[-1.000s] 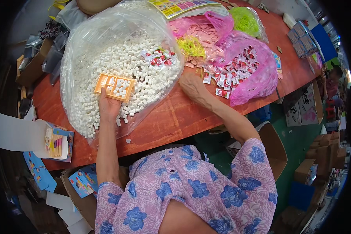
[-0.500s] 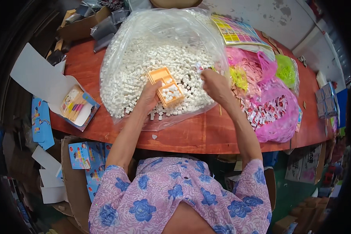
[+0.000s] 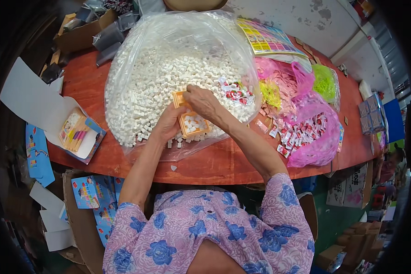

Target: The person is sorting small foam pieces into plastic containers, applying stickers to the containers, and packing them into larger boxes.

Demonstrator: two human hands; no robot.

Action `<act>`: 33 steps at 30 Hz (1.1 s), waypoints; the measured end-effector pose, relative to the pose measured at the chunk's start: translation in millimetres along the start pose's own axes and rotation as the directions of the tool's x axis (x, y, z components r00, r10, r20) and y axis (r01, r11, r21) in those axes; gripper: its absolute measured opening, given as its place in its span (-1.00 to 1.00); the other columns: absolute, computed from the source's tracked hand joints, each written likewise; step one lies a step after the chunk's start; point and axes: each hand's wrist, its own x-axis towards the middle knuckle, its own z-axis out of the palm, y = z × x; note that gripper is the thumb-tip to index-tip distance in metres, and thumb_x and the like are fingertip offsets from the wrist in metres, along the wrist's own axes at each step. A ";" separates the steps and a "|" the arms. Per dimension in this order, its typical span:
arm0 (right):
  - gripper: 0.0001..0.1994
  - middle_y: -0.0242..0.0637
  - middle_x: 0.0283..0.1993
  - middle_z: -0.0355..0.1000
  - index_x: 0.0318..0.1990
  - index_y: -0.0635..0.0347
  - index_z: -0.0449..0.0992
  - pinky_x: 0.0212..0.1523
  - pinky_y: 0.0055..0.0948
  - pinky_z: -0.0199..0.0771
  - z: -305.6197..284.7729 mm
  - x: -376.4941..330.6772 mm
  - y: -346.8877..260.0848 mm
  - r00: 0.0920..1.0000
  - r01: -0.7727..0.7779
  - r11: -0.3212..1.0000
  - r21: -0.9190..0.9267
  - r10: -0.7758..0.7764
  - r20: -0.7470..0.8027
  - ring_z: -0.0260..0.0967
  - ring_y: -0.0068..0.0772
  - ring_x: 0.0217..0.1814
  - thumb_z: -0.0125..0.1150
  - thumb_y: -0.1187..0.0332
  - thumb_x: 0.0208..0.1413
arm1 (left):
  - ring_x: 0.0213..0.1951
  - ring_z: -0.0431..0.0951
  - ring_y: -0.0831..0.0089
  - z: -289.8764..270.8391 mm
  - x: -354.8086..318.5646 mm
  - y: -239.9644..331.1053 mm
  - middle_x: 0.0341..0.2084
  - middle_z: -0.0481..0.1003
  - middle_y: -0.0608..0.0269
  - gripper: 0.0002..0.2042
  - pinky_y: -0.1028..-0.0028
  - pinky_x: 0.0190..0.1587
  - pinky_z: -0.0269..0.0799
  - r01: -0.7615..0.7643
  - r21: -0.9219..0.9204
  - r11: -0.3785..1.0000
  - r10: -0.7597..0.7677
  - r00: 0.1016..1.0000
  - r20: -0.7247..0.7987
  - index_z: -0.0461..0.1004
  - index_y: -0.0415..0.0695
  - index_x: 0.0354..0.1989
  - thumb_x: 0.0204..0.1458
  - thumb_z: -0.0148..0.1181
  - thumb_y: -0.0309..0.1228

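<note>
Orange tray [image 3: 180, 99] is gripped above a clear bag [image 3: 169, 36] by the left hand [image 3: 169, 122].
Over the bag, the tray's far end is partly covered by the right hand [image 3: 204, 101], whose hold cannot be told.

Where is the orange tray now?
In the head view, the orange tray is slightly left of centre, in the left hand, partly hidden by the right hand, over the clear bag of white pieces.

Left hand [image 3: 170, 122] grips an orange tray [image 3: 178, 99] holding white pieces [image 3: 194, 123]. Right hand [image 3: 202, 101] covers its far end; whether fingers pinch anything cannot be confirmed. Clear bag [image 3: 169, 34] of white cubes [image 3: 141, 93] rests on red bench [image 3: 230, 165].
</note>
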 end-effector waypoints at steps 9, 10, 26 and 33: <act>-0.84 -0.15 -0.43 0.34 -0.35 0.20 0.35 -0.45 -0.30 0.30 -10.5 -7.6 13.0 0.921 -0.149 0.975 0.168 0.198 -0.336 0.32 -0.15 -0.38 -0.05 0.44 -0.15 | -0.18 0.39 0.40 0.4 1.8 -3.5 -0.20 0.33 0.16 -0.66 0.42 -0.13 0.36 0.026 -0.049 0.998 -0.028 0.999 -0.030 0.14 -0.20 -0.06 -0.07 -0.10 -0.55; -0.86 -0.14 -0.50 0.33 -0.41 0.17 0.35 -0.47 -0.28 0.27 -13.4 -6.4 27.1 0.888 -0.327 0.942 0.075 0.333 -0.318 0.30 -0.11 -0.42 0.02 0.37 -0.17 | -0.18 0.39 0.40 1.9 0.5 -1.4 -0.20 0.33 0.16 -0.66 0.42 -0.13 0.36 0.014 -0.051 0.999 -0.016 0.999 -0.034 0.14 -0.20 -0.06 -0.07 -0.10 -0.55; -0.95 -0.21 -0.53 0.34 -0.53 0.16 0.44 -0.40 -0.36 0.22 -11.7 -22.0 63.3 0.939 -0.232 0.956 0.178 0.268 -0.216 0.25 -0.22 -0.42 0.05 0.45 -0.22 | -0.12 0.35 0.35 4.0 8.7 -2.9 -0.14 0.29 0.13 -0.59 0.38 -0.07 0.31 -0.020 0.051 0.998 0.019 1.000 0.012 0.10 -0.20 -0.01 -0.09 -0.06 -0.51; -0.89 -0.29 -0.52 0.30 -0.51 0.13 0.44 -0.34 -0.40 0.19 -4.9 2.9 25.3 0.992 0.082 0.995 0.060 -0.076 -0.103 0.23 -0.29 -0.37 -0.03 0.45 -0.23 | -0.14 0.36 0.41 3.5 9.7 -1.6 -0.16 0.28 0.20 -0.61 0.40 -0.09 0.35 0.001 0.035 0.999 0.000 1.000 -0.021 0.06 -0.19 -0.01 -0.08 -0.15 -0.57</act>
